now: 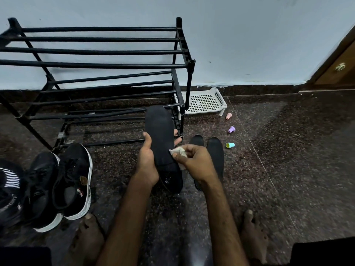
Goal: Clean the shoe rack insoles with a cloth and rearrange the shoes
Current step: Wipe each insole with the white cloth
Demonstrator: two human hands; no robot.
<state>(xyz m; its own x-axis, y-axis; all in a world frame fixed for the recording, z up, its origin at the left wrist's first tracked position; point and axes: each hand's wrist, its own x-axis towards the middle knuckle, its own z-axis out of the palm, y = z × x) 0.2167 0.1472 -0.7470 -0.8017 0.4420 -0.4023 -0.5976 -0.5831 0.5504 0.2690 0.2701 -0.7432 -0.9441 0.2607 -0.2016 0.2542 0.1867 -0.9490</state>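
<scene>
A white perforated basket (204,104) lay on the dark speckled floor (288,150) against the wall, just beside the right end of the black shoe rack (96,64); only its own grid bottom showed inside it. Near it three small plastic caps were scattered apart: a pink cap (228,116), a purple cap (231,129) and a teal cap (230,145). A pair of black sneakers (59,185) with white soles stood on the floor left of the person, openings up, a dark lining visible inside the nearer one.

The held insole (160,135) was in front of the rack's lower right corner, raised off the floor. Its long axis ran from near to far, toe end pointing away towards the rack and leaning slightly left, heel end low and closest to the person. The left grip (147,162), a bare hand, was clamped on the insole's middle, thumb along the left edge and fingertips wrapping round to the right edge. The right grip (192,160) was pinched on a crumpled pale cloth (179,152), pressing it to the insole's right edge. Two more insoles (216,156) lay flat on the floor just right of the hands, side by side, toes pointing away.
</scene>
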